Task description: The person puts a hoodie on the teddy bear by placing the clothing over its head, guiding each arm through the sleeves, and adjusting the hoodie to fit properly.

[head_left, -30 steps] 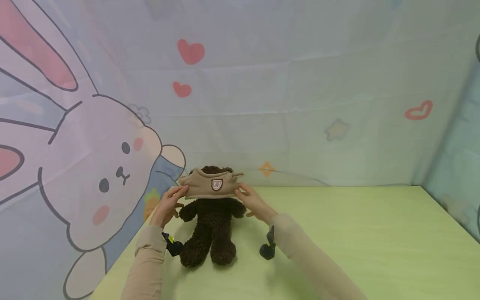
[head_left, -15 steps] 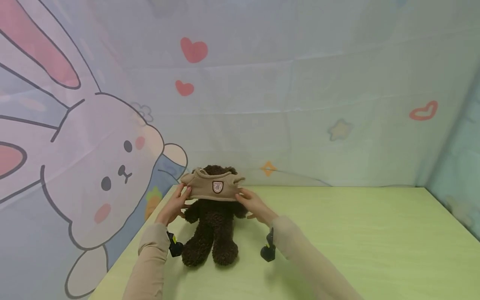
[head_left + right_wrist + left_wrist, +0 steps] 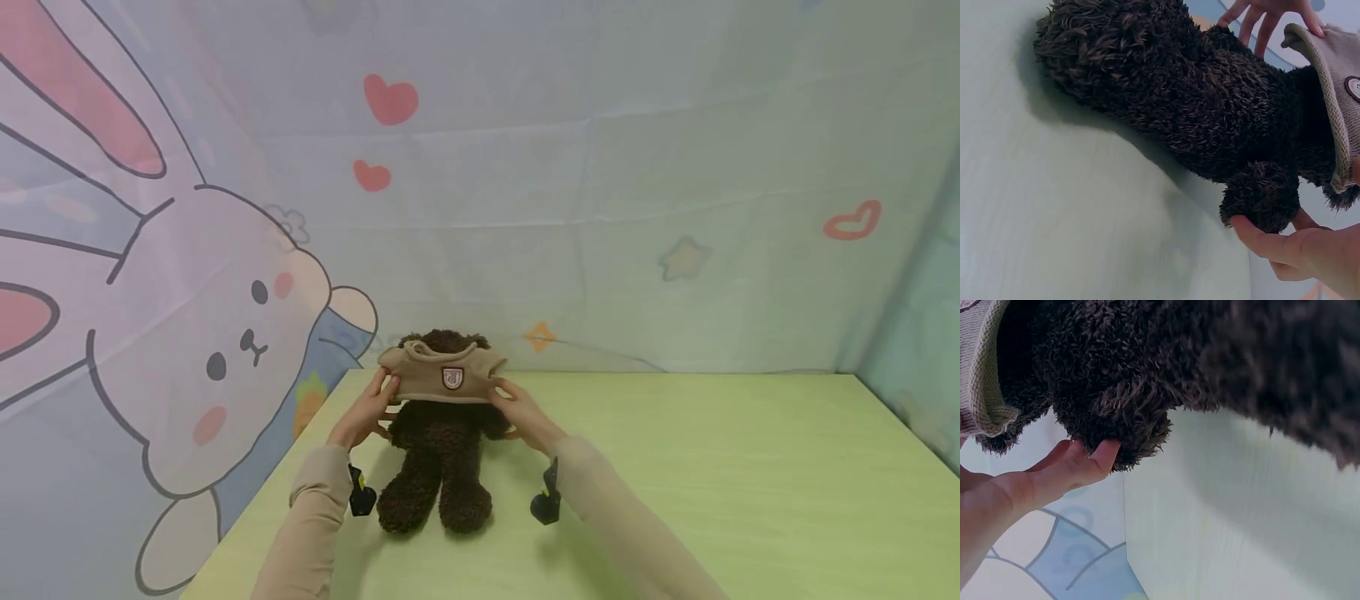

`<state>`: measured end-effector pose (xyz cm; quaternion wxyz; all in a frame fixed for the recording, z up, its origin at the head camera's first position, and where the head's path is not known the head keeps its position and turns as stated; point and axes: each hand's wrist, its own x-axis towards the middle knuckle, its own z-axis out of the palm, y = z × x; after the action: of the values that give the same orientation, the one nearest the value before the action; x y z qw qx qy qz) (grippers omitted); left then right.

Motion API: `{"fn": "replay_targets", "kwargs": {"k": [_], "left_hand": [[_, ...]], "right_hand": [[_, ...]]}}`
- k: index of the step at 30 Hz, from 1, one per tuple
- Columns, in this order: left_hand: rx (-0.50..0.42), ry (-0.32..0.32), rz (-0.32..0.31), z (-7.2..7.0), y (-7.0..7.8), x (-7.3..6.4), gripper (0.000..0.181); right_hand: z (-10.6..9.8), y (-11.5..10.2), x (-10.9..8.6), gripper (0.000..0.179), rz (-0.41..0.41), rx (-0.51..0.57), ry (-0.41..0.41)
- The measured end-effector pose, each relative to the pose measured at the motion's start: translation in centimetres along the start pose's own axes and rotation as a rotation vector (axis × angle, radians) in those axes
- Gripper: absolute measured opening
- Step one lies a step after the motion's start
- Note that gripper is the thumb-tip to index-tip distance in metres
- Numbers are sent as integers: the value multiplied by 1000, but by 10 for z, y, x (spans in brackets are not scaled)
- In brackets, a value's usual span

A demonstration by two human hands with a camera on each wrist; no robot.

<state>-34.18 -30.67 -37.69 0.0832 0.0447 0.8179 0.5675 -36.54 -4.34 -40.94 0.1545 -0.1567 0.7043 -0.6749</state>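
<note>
A dark brown curly plush bear is on the table, legs toward me. Over its face lies a small beige knit sweater with a shield badge; the top of the head shows above the collar. My left hand holds the sweater's lower left side, its other fingers against the bear's arm in the left wrist view. My right hand grips the lower right side. In the right wrist view its fingers touch the bear's other paw. The bear's face is hidden.
The pale green table stretches out to the right. Behind it hangs a cloth backdrop with a printed rabbit on the left. Black wrist cameras sit under both sleeves.
The sweater has come slightly down over the bear's head, both hands moving with it. Bear and hands have shifted a little to the right. The view has turned slightly too.
</note>
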Motion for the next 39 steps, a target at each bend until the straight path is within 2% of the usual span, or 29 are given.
{"fn": "replay_targets", "kwargs": {"k": [5, 9, 15, 18, 23, 28, 34, 39], "left_hand": [[-3, -22, -3, 10, 2, 3, 60], [16, -25, -6, 25, 6, 9, 60], [48, -31, 5, 55, 13, 22, 57], [26, -55, 18, 73, 16, 27, 57], [-14, -144, 43, 105, 23, 33, 58], [7, -206, 92, 133, 33, 38, 59], [44, -211, 119, 158, 41, 42, 57], [51, -210, 117, 176, 43, 42, 58]], "right_hand": [[-11, 6, -3, 46, -20, -24, 21], [-28, 15, -5, 57, -44, -84, 21], [-53, 19, -15, 63, 67, -60, 51], [-68, 20, -23, 64, 103, -73, 59], [-101, 22, -42, 65, 119, -94, 64], [-131, 24, -63, 66, 128, -84, 54], [-146, 23, -84, 71, 156, -81, 53], [-153, 21, -97, 75, 191, -140, 85]]}}
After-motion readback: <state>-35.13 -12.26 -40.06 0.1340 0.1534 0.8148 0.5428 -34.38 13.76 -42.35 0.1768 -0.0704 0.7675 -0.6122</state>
